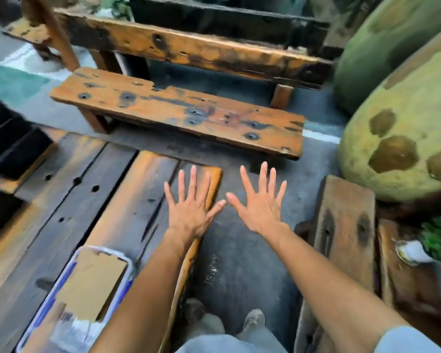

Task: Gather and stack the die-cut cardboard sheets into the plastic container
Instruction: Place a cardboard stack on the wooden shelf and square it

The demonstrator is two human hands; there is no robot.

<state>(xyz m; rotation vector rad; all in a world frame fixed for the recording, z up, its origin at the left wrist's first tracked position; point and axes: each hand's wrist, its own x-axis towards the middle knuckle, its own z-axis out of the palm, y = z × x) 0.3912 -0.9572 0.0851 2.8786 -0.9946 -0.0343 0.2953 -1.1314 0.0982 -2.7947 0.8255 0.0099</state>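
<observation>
Both my hands are stretched out in front of me, palms down and fingers spread wide, holding nothing. My left hand (190, 201) hovers over the right edge of a dark wooden plank table (69, 212). My right hand (261, 201) hovers over the grey floor just beside it, thumbs nearly touching. At the lower left a clear plastic container (126, 262) with blue trim rests on the table, my left forearm passing beside it. Brown die-cut cardboard sheets (93, 284) lie flat inside it.
A worn orange wooden bench (178, 110) stands ahead, with a longer one (189, 47) behind it. A wooden plank (346, 225) lies at the right under large green-yellow rounded shapes (397, 154). Black blocks (8, 146) sit at the left. My shoes (252, 321) stand on the floor.
</observation>
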